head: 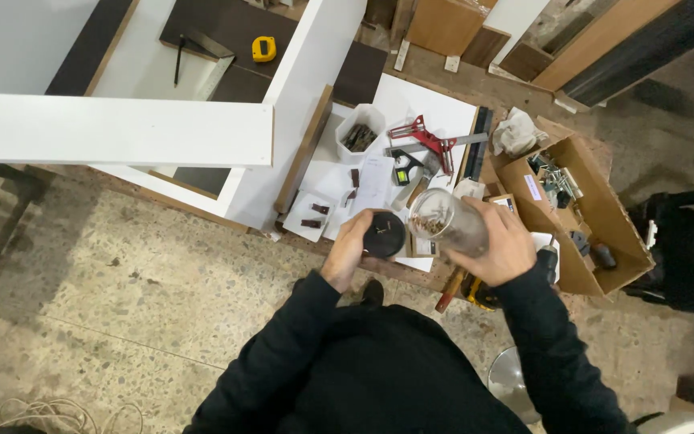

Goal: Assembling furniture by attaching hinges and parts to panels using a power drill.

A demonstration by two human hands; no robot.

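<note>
We are gripping the lid (384,234) in our left hand (350,245), our right hand (498,245) gripping the jar (447,223) at three o'clock; keep it level.

We held clear jar (447,223) of screws in right hand (498,245), black lid (384,234) in left hand (350,245), over worktop's near edge (411,265).

Open brown cardboard box (596,210) at right edge of desk (435,96), holding metal hardware, with small white label (532,187) on inner wall. White octagonal tub (360,128) of dark pieces farther left, beside white paper sheet (375,181).
</note>
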